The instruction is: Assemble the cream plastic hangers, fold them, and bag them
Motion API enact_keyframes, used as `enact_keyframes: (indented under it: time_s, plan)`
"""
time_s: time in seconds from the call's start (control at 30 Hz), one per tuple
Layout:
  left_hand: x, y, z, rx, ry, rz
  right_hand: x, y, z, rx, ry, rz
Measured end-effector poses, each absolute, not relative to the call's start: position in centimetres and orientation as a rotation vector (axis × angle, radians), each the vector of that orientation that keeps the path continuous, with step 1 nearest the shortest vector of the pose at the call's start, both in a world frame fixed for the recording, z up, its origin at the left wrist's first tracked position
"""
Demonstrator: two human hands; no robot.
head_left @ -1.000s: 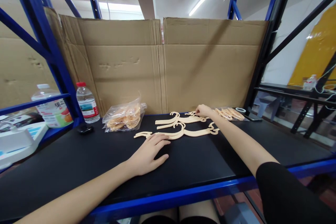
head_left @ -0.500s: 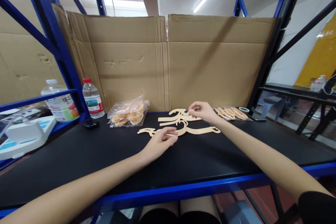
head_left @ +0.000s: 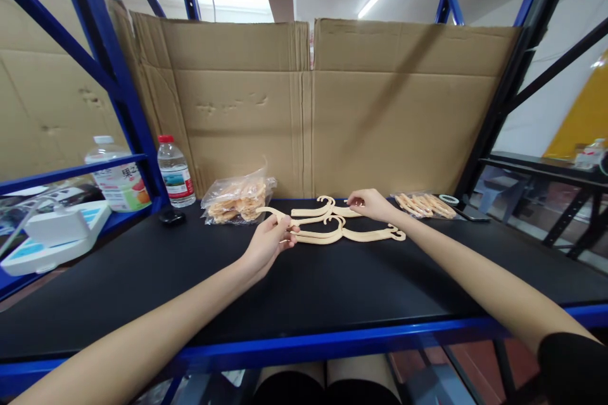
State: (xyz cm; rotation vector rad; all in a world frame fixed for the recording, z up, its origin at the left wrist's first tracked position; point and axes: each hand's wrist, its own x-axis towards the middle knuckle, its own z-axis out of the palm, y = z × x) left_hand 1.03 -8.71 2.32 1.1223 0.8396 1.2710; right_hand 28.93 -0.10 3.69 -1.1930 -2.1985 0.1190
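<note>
Several cream-coloured plastic clothes hangers lie in the middle of the black tabletop. My left hand [head_left: 270, 242] is closed in a pinch on a thin cream hanger piece [head_left: 268, 211], whose curved end sticks up above the fingers. To its right lies the front hanger [head_left: 365, 235], with a curled hook in the middle and a notched right end. My right hand [head_left: 373, 205] has its fingers curled together at the right arm of the back hanger [head_left: 311, 212], covering that arm's tip.
Clear bags of orange-tan pieces stand left [head_left: 240, 197] and right [head_left: 424, 205]. A red-capped water bottle [head_left: 175, 174] and a small black object [head_left: 171, 217] sit at left. A phone [head_left: 475, 214] lies at right. A cardboard wall [head_left: 247, 107] closes off the back; the blue frame edge [head_left: 327, 348] runs along the front.
My left hand has moved left, closed on the hanger piece and lifted its end. My right hand has come down onto the back hanger. The view has shifted slightly.
</note>
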Motion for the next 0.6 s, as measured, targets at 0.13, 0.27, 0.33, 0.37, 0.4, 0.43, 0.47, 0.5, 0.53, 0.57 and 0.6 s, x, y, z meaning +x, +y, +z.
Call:
enact_keyframes:
  time_s: [0.13, 0.27, 0.33, 0.37, 0.4, 0.43, 0.47, 0.5, 0.53, 0.57, 0.6]
  plan:
    - [0.9, -8.3, 2.6, 1.165, 0.842, 1.301, 30.1, 1.6, 1.6, -1.259, -2.265, 0.112]
    - [0.9, -8.0, 2.6, 1.187, 0.852, 1.305, 29.8, 1.8, 0.7, -1.256, -2.226, 0.096]
    - [0.8, -7.9, 2.6, 1.188, 0.861, 1.305, 29.8, 1.7, 1.1, -1.255, -2.168, 0.09]
    - [0.7, -7.8, 2.7, 1.187, 0.864, 1.306, 29.9, 1.5, 1.4, -1.253, -2.138, 0.091]
    - [0.7, -7.7, 2.7, 1.186, 0.866, 1.31, 30.1, 1.3, 1.9, -1.247, -2.109, 0.094]
    - [0.6, -7.7, 2.8, 1.186, 0.864, 1.314, 30.3, 0.9, 2.3, -1.237, -2.082, 0.098]
    - [0.5, -7.7, 2.9, 1.188, 0.86, 1.317, 30.4, 0.3, 2.8, -1.226, -2.056, 0.1]
    - [0.3, -7.8, 3.0, 1.19, 0.852, 1.319, 30.6, -0.3, 3.2, -1.212, -2.034, 0.101]
    - [0.2, -7.8, 3.0, 1.194, 0.842, 1.319, 30.7, -1.0, 3.6, -1.193, -2.014, 0.102]
    - [0.0, -7.9, 3.1, 1.196, 0.831, 1.317, 30.8, -1.8, 3.9, -1.167, -1.999, 0.103]
    - [-0.1, -7.9, 3.1, 1.197, 0.821, 1.316, 30.9, -2.6, 4.0, -1.138, -1.992, 0.106]
